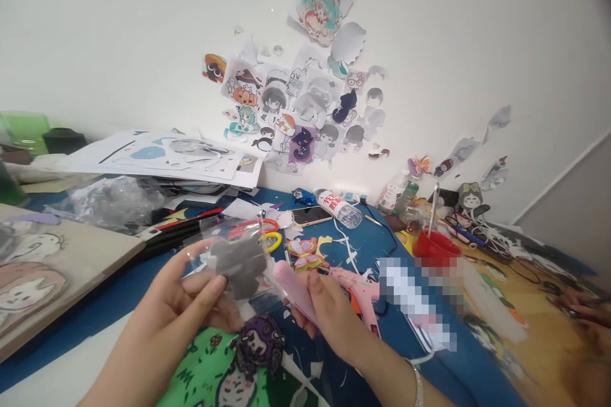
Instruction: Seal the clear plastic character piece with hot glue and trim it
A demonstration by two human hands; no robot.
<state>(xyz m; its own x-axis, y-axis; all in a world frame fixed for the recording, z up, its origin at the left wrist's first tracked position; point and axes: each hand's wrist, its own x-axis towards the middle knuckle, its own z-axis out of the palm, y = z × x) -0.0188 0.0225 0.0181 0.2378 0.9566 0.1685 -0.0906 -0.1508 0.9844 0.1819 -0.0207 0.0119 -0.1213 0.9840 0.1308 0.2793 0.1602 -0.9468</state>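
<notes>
My left hand (184, 305) pinches a small clear plastic bag (238, 257) that holds a grey flat cut-out, lifted above the blue table (109, 302). My right hand (334, 318) is closed round the handle of a pink glue gun (334, 283), whose nozzle end lies toward the right. Below the bag a purple character cut-out (260, 343) lies on a green printed sheet (205, 375). Red and yellow scissors (260, 232) rest just behind the bag.
Stickers and cut-outs cover the wall (296, 108). Paper sheets (167, 156), a wooden board (57, 267), a phone (310, 215), plastic bottles (341, 206), a red cup (436, 245) and cables crowd the table. Another person's hand (580, 305) is at the far right.
</notes>
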